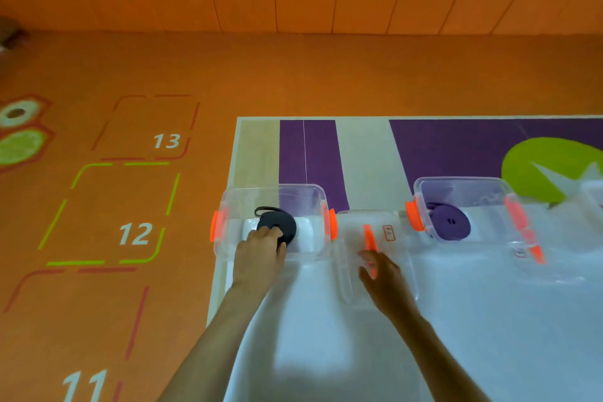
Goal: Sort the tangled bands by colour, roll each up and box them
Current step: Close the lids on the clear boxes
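Left fingers (269,232): curled over the near edge of the black band roll (277,222), thumb on its right side; clenched on the roll.
Left hand (259,258): reaches over the near wall of the left box (313,199), forearm running back toward the camera.
Black band roll: flat coil on the floor of the left box, near its middle; a loose end loops out at the far-left edge of the coil.
Left box: clear plastic, lid off, an orange latch (332,223) on each short side.
Right fingers (367,256): straight and spread, holding nothing; motion blur, so I cannot tell whether they touch anything.
Right hand (386,284): over the loose lid (355,228), just right of the left box.
Loose lid: clear, flat on the mat, touching or nearly touching the left box's right latch; carries an orange clip and a small red-edged label, text unreadable.
Purple band roll (452,222): coiled flat inside the second clear box (463,189), right of the left box, beyond the lid.
Mat (359,336): white, purple and green print; lies under the left box.
Floor (130,75): orange, left of the left box, with marked bays numbered 11, 12, 13.
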